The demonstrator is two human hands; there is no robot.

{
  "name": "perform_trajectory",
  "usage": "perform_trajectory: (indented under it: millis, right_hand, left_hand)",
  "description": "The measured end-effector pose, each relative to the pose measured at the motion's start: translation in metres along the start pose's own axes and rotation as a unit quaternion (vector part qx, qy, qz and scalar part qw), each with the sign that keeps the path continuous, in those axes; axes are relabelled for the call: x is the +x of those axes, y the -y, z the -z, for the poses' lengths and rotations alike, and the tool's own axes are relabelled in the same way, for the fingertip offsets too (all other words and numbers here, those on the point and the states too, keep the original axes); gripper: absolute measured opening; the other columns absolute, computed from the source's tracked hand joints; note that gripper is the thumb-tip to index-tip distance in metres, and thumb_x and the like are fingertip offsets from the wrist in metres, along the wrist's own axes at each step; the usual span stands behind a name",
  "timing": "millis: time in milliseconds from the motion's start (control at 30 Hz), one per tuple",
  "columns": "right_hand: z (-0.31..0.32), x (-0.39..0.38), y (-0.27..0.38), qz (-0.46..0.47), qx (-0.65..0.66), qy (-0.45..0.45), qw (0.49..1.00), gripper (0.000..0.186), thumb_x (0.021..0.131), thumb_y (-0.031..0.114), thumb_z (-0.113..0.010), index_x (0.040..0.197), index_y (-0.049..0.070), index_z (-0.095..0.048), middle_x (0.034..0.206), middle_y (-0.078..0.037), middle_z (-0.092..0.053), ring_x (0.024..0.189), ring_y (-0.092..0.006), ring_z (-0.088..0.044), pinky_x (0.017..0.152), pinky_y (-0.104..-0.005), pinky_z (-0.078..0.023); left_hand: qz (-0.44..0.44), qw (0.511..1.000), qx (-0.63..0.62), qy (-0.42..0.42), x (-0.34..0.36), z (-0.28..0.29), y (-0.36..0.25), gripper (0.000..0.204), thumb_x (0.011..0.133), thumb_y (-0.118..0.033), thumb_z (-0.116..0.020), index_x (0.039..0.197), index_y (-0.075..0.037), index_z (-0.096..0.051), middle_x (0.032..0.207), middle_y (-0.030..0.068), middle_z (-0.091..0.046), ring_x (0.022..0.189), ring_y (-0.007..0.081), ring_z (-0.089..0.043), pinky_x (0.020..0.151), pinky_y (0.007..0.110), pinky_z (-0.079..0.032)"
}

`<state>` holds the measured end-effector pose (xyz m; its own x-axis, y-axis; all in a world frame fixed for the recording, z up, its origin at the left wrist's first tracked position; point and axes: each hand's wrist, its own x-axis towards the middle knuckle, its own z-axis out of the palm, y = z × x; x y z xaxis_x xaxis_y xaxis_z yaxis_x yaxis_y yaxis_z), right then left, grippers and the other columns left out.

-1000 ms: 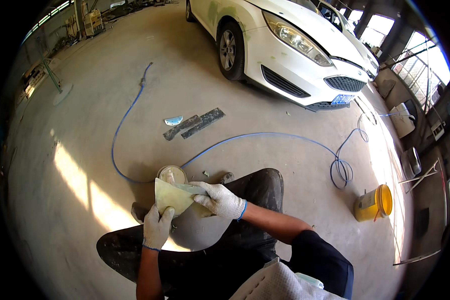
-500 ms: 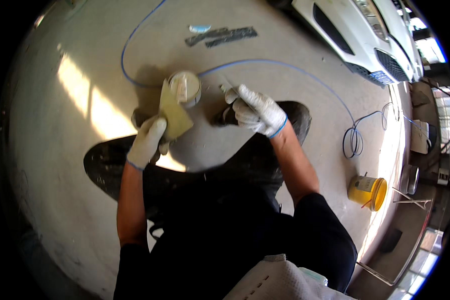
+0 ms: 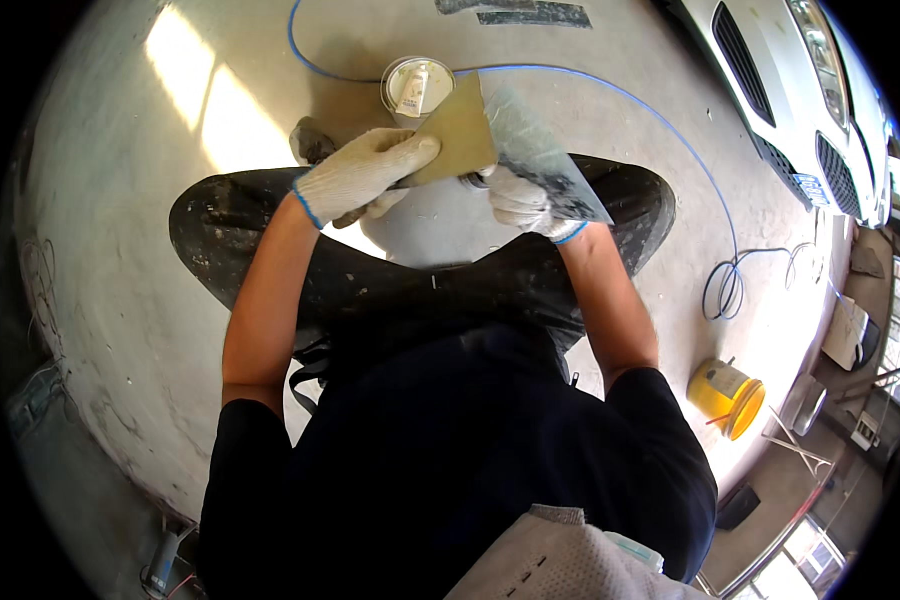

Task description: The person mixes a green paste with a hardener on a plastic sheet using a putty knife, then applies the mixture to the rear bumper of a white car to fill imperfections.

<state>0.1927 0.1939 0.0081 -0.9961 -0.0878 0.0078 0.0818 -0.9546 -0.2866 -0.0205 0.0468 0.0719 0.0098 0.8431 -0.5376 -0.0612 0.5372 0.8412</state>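
Observation:
My left hand, in a white knit glove, is closed on the lower edge of a flat yellow-beige plate, thumb on top. My gloved right hand grips a wide, flat grey scraper with dark smears along one edge. Plate and scraper meet or overlap between my hands; I cannot tell whether they press together. Just beyond them a round can stands on the floor, and a pale tube lies across its lid. The plate hides part of the can.
A blue hose curves past the can and coils at the right. The front of a white car stands at the far right. A yellow bucket lies tipped at the right. Dark strips lie at the far edge.
My hands have come together, bringing the plate and the scraper side by side. The scraper's broad face now shows. The view has shifted, so the can and strips appear higher.

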Motion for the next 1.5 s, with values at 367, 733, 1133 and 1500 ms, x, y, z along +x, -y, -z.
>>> perform_trajectory:
  millis: [367,733,1133,1500]
  right_hand:
    - [-0.016,0.001,-0.011,0.181,-0.291,-0.365,0.865,0.045,0.1,0.05,-0.063,0.112,0.007,-0.069,0.091,0.002,-0.067,0.079,-0.0067,-0.062,0.068,-0.0255,-0.053]
    - [-0.032,-0.017,-0.008,0.135,-0.358,-0.302,0.873,0.049,0.095,0.047,-0.07,0.116,0.003,-0.067,0.095,-0.005,-0.071,0.078,-0.0103,-0.065,0.067,-0.0254,-0.054]
    - [-0.036,-0.02,0.011,0.119,-0.456,-0.295,0.831,0.038,0.101,0.023,-0.067,0.128,-0.004,-0.064,0.105,-0.004,-0.071,0.1,-0.0098,-0.063,0.085,-0.024,-0.054]
    - [-0.068,-0.003,0.014,0.205,-0.62,-0.375,0.659,0.03,0.103,0.018,-0.062,0.126,-0.002,-0.064,0.111,-0.01,-0.072,0.101,-0.0152,-0.067,0.09,-0.0304,-0.055]
  left_hand:
    - [-0.073,0.997,0.003,-0.01,0.013,-0.053,0.041,0.046,0.106,-0.046,-0.047,0.116,-0.004,-0.062,0.063,-0.0036,-0.05,0.038,0.0093,-0.039,0.038,0.028,-0.036]
    - [-0.123,0.992,-0.021,-0.012,-0.001,-0.023,0.033,0.045,0.096,-0.033,-0.07,0.122,0.003,-0.062,0.076,-0.0024,-0.059,0.053,0.0022,-0.046,0.045,0.02,-0.037]
    - [-0.109,0.97,-0.153,-0.155,-0.016,-0.002,0.036,0.04,0.105,-0.044,-0.056,0.096,-0.006,-0.06,0.054,-0.0023,-0.049,0.037,0.0053,-0.039,0.032,0.024,-0.028]
    - [-0.03,0.981,-0.154,-0.11,-0.011,0.021,0.021,0.044,0.1,-0.047,-0.063,0.105,-0.003,-0.065,0.069,-0.0044,-0.054,0.053,0.0048,-0.047,0.047,0.022,-0.039]
